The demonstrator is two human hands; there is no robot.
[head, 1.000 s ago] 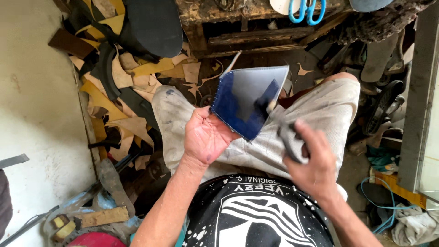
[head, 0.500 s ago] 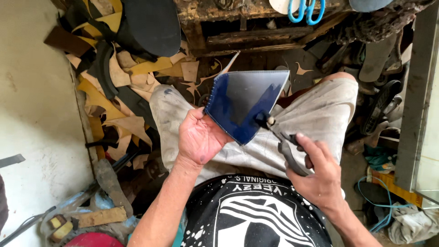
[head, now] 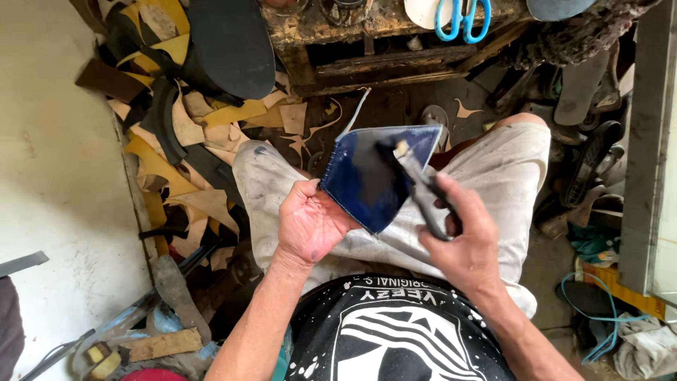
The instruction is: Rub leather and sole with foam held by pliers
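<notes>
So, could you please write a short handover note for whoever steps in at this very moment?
Left hand: grips the dark blue piece at its lower left edge, holding it above the lap.
Right hand: holds a brush, its tip resting on the piece's upper right area.
The piece's surface looks glossy in the middle; how much is coated cannot be told.
Blue scissors lie on the wooden bench; leather offcuts cover the floor to the left.
</notes>
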